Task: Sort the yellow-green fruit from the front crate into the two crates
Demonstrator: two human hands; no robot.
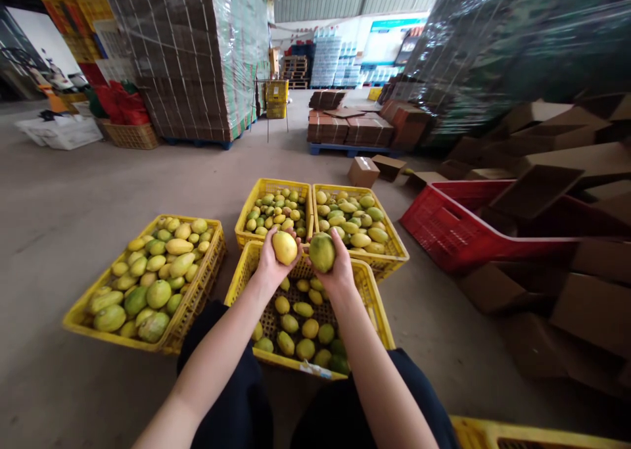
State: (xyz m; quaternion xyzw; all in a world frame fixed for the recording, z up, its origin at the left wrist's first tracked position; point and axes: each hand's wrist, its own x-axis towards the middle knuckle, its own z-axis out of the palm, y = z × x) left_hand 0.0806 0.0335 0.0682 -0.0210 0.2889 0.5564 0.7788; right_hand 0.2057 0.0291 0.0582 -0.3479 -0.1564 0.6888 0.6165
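Warehouse floor bears yellow fruit crates and wrapped stacks.

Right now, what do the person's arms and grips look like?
The bare left forearm and bare right forearm narrow toward the wrist, with no sleeve, watch or bracelet showing. The bare left grip and bare right grip wear no gloves. I see no rings, though part of each grip is hidden.
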